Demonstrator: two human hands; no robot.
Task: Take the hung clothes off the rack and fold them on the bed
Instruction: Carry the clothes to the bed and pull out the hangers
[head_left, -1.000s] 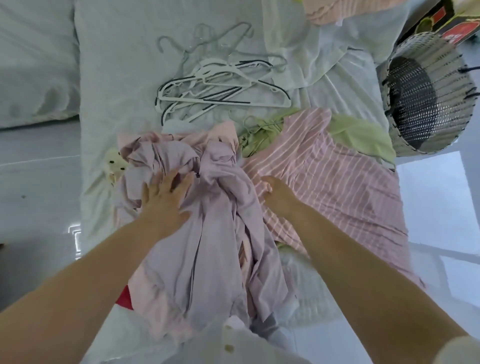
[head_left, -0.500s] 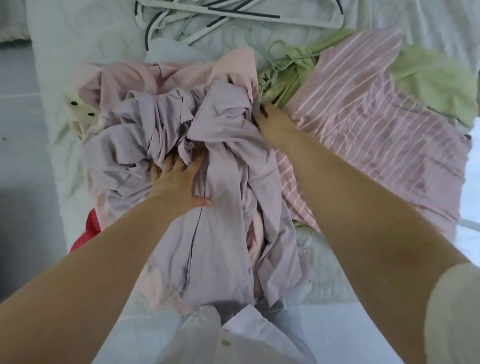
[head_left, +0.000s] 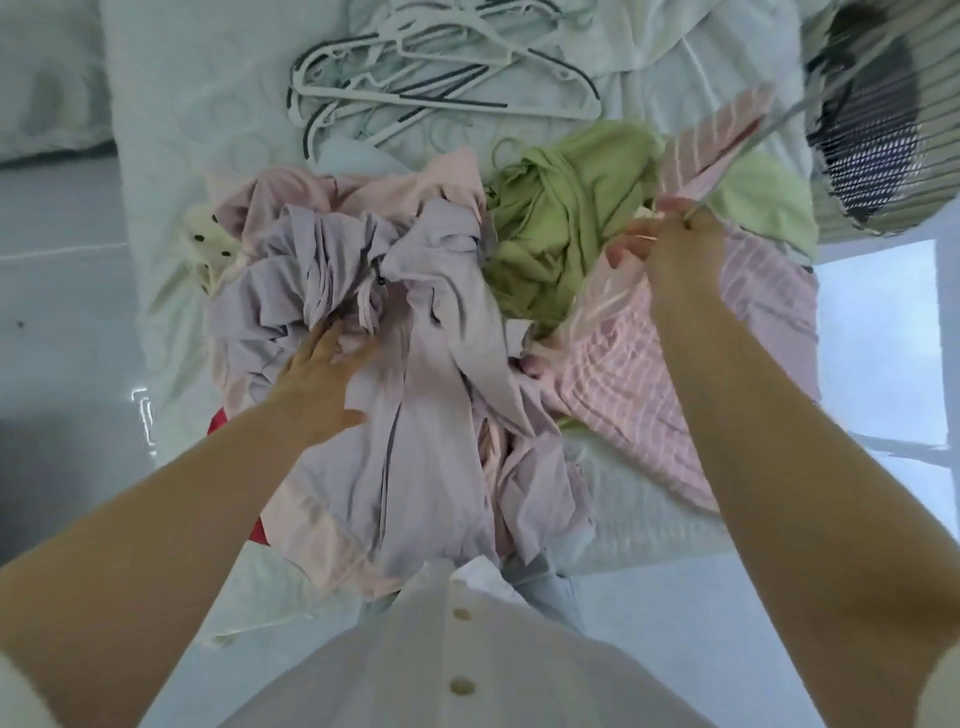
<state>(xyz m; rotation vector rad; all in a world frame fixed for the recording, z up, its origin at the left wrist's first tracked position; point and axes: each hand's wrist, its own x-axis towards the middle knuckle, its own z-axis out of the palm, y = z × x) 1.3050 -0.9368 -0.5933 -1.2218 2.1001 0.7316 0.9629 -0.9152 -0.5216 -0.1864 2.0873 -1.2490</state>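
Observation:
A heap of clothes lies on the pale bed (head_left: 208, 114). A crumpled lilac garment (head_left: 426, 395) is in the middle, and my left hand (head_left: 322, 384) presses flat on its folds with straight fingers. To the right lies a pink striped garment (head_left: 639, 374). My right hand (head_left: 670, 244) grips its upper edge and holds it lifted, so the green garment (head_left: 561, 228) beneath shows. A pale pink piece (head_left: 405, 182) peeks out behind the lilac one.
Several white and dark hangers (head_left: 441, 78) lie in a pile at the head of the bed. A slatted basket (head_left: 883, 119) stands at the upper right beside the bed. A pillow (head_left: 47, 78) sits at the upper left. Pale floor surrounds the bed.
My right hand has moved from the lilac pile's edge to the right, taken hold of the pink striped garment and lifted it off the green one. My left hand stays on the lilac garment.

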